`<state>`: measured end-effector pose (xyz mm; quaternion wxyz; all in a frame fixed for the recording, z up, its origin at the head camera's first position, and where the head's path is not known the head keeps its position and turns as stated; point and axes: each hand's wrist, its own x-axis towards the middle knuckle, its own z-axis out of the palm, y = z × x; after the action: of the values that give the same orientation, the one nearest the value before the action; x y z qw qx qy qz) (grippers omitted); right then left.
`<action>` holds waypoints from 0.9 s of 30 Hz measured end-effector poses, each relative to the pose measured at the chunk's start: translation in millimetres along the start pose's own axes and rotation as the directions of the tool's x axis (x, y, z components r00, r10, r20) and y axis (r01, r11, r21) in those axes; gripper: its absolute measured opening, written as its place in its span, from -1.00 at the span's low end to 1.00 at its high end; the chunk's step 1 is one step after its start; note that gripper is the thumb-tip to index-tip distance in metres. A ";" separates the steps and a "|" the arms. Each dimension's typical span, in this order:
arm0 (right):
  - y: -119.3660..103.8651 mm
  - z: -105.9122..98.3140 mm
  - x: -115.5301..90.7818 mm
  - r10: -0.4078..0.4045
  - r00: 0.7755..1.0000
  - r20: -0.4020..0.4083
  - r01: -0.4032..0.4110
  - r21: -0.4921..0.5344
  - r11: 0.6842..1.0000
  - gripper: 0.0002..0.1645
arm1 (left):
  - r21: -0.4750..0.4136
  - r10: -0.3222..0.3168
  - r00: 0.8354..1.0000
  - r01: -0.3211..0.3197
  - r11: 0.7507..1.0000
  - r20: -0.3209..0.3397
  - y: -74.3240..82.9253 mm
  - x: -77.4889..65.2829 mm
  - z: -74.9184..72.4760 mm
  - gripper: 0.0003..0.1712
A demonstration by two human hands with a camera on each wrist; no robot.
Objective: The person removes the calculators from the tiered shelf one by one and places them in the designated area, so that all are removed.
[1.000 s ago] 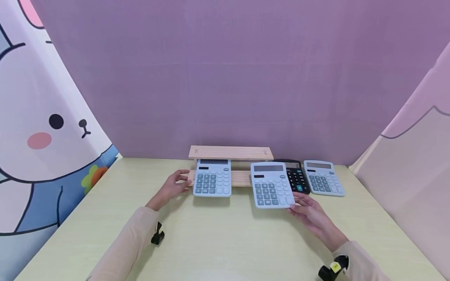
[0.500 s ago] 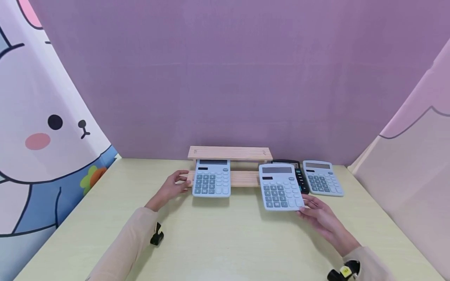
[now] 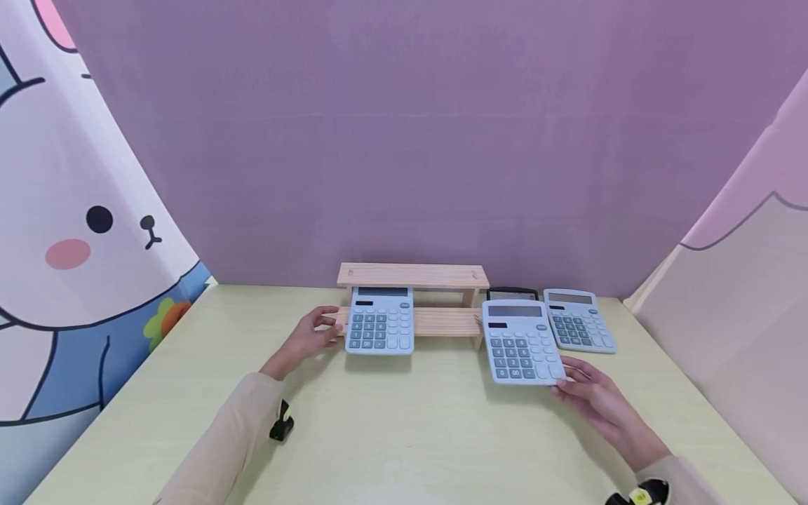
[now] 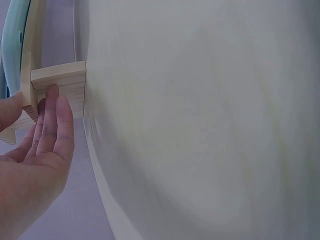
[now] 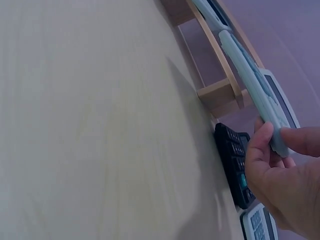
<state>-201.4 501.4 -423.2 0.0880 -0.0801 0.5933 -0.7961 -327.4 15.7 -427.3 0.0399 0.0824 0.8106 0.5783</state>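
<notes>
Shifted rightward: one light-blue calculator (image 3: 522, 344), corner pinched by our right hand (image 3: 607, 407), before one black calculator (image 5: 230, 160). Also light-blue: second calculator (image 3: 380, 320) on one wooden rack (image 3: 445, 321) our left hand (image 3: 309, 334) pinches; third calculator (image 3: 579, 320), rightmost.

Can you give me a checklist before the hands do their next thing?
1. Right hand pinching the held calculator: ok.
2. Left hand gripping the end of the wooden rack: ok.
3. Pale calculator resting on the rack: ok.
4. Black calculator easy to see from the head camera: not ok, mostly hidden behind the held one.
5. Held calculator not touching the rack: cannot tell, they overlap in the views.
</notes>
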 end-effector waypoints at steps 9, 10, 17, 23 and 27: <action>-1.1 -10.4 -9.3 -0.007 1.000 0.028 0.006 0.057 0.998 -0.55 | 0.017 -0.006 1.000 0.006 1.000 0.001 2.0 -1.2 0.1 -0.43; -1.3 -11.6 -10.2 -0.006 1.000 0.026 0.004 0.055 0.998 -0.55 | 0.020 -0.008 1.000 0.008 1.000 -0.002 2.1 -1.0 0.1 -0.43; -0.3 -19.8 -14.7 0.009 1.000 -0.008 -0.008 0.028 1.000 -0.55 | 0.036 -0.022 1.000 0.023 0.999 -0.008 1.6 0.0 0.2 -0.44; 1.6 -25.1 -18.5 0.042 0.998 -0.039 -0.042 -0.001 0.999 -0.56 | 0.037 -0.028 1.000 0.028 0.999 -0.007 1.8 -0.2 0.1 -0.44; 1.9 -27.6 -20.2 0.075 0.994 -0.079 -0.078 -0.026 0.997 -0.59 | 0.026 -0.009 1.000 0.009 1.000 -0.002 1.0 0.0 0.1 -0.44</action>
<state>-188.1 531.3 -433.4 0.0941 -0.0274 0.6103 -0.7861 -327.3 16.1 -426.5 0.0409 0.0787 0.8186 0.5674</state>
